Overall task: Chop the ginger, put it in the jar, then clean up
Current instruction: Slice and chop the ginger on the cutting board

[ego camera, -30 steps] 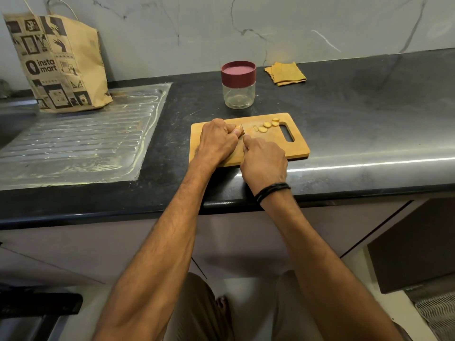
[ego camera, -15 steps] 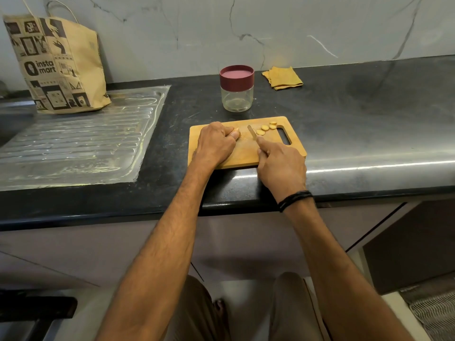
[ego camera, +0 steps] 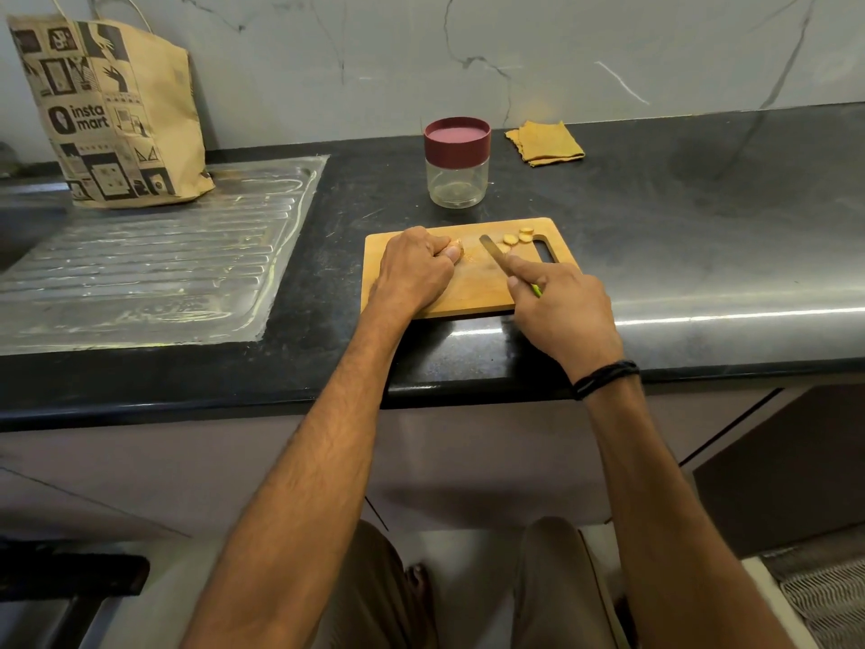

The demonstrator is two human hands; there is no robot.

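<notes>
A wooden chopping board (ego camera: 472, 292) lies on the black counter. My left hand (ego camera: 414, 269) is curled over the ginger piece (ego camera: 458, 249) on the board's left half, and only the ginger's tip shows past the fingers. My right hand (ego camera: 557, 304) grips a knife (ego camera: 494, 252) with a green handle, forefinger along the blade, which points up-left toward several cut ginger slices (ego camera: 517, 237) near the board's handle slot. Behind the board stands a glass jar (ego camera: 457, 180) with a maroon lid on it.
A folded yellow cloth (ego camera: 545, 142) lies at the back, right of the jar. A printed paper bag (ego camera: 110, 114) stands on the steel drainboard (ego camera: 150, 255) at the left. The counter's front edge runs just below the board.
My right hand drew the knife away from the ginger to the right, opening a gap between the two hands. My left hand stayed on the ginger.
</notes>
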